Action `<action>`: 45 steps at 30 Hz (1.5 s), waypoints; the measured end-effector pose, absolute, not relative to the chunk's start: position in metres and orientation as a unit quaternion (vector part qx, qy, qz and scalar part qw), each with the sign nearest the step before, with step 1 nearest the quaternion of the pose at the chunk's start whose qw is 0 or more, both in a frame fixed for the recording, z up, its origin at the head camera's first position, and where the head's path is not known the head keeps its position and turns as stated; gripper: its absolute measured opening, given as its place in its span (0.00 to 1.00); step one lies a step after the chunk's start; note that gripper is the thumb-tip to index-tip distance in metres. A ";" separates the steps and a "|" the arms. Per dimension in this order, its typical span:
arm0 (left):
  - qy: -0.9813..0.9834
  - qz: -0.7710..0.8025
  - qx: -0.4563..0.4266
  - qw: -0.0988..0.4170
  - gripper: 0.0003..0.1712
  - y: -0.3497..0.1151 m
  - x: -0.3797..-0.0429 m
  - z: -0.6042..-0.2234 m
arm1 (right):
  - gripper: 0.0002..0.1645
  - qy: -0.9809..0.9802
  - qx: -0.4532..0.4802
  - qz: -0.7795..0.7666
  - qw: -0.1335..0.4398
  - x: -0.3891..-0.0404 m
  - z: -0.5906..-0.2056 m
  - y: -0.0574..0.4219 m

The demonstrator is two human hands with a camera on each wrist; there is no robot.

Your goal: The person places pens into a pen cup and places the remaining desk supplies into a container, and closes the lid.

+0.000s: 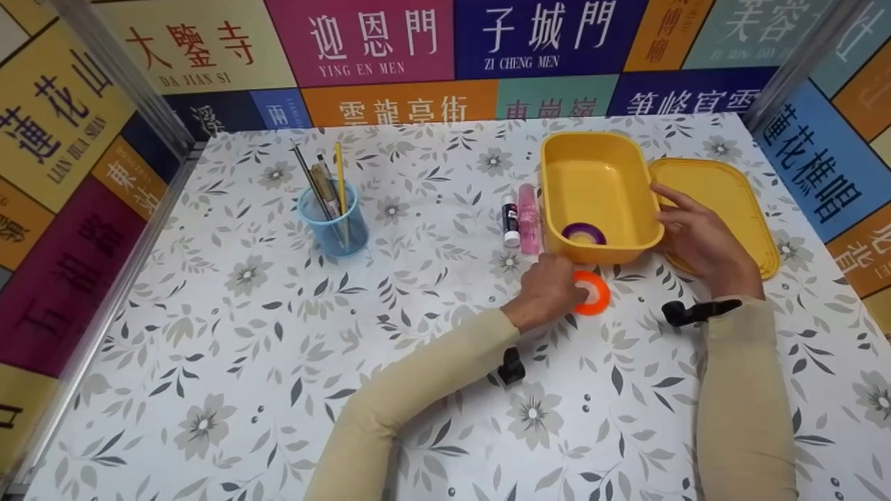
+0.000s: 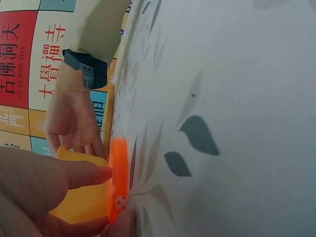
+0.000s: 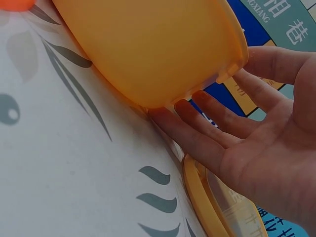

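My left hand point(image 1: 548, 287) is at the near side of an open yellow box point(image 1: 604, 255), pinching an orange roll of tape point(image 1: 601, 295). In the left wrist view the thumb is against one face of the orange tape point(image 2: 117, 177), with other fingers at its lower edge. A purple-rimmed roll of tape point(image 1: 585, 229) lies inside the box. At the box's right side, the fingertips of my right hand point(image 1: 706, 240) touch the wall, fingers extended, as the right wrist view shows. Behind that hand lies the yellow lid point(image 1: 755, 226), flat on the table.
Left of the box lie a glue stick point(image 1: 511, 221) and a pink tube-like item point(image 1: 529, 219), side by side. Farther left stands a blue pen cup point(image 1: 337, 229) with several pencils and pens. Printed panels point(image 1: 390, 42) border the flowered tabletop point(image 1: 445, 431).
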State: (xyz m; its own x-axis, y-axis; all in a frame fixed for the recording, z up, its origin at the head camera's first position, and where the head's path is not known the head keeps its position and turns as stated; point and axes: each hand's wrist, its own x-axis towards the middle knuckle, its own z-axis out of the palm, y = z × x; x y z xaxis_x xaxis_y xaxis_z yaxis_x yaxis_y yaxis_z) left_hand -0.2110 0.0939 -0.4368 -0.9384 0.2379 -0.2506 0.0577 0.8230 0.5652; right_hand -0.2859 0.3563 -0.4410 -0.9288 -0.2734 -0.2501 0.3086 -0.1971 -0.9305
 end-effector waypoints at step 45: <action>0.898 0.392 0.085 0.181 0.23 0.080 -0.219 -0.428 | 0.35 0.613 0.014 -0.768 0.186 -0.289 -0.440 0.354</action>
State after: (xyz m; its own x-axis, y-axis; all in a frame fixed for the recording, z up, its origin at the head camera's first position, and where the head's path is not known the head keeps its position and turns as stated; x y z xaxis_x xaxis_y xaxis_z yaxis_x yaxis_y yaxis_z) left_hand -0.2194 0.0799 -0.4275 -0.9204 0.2936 -0.2584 0.0106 0.6790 0.7340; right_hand -0.2885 0.3536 -0.4402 -0.9303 -0.2693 -0.2492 0.3027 -0.1796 -0.9360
